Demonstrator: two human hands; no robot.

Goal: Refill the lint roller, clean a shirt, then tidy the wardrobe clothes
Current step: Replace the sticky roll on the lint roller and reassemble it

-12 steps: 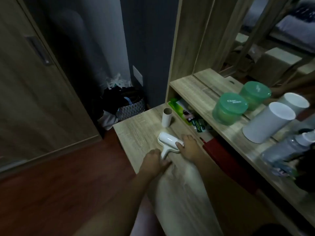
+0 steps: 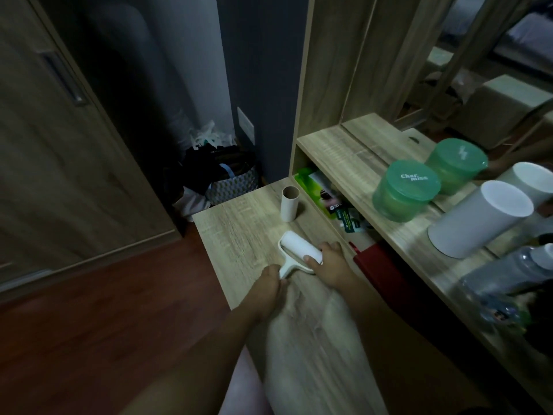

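A white lint roller point(image 2: 299, 248) lies on the wooden desk point(image 2: 236, 232), its white roll pointing away and left. My left hand point(image 2: 270, 284) grips its handle. My right hand point(image 2: 327, 262) holds the near end of the roll, thumb on top. An empty cardboard tube point(image 2: 289, 203) stands upright behind the roller, apart from it. A pale cloth point(image 2: 308, 333) lies on the desk between my forearms, blurred.
A raised shelf point(image 2: 344, 151) on the right carries a green tub point(image 2: 404, 190), a white cylinder point(image 2: 481, 218) and a spray bottle point(image 2: 514, 271), backed by a mirror. Packets point(image 2: 320, 190) fill the cubby below. A bag of clothes point(image 2: 224, 178) sits on the floor by the wardrobe door point(image 2: 59, 130).
Both hands keep hold of the lint roller; hands and roller sit slightly nearer to me on the desk. The cardboard tube has not moved.
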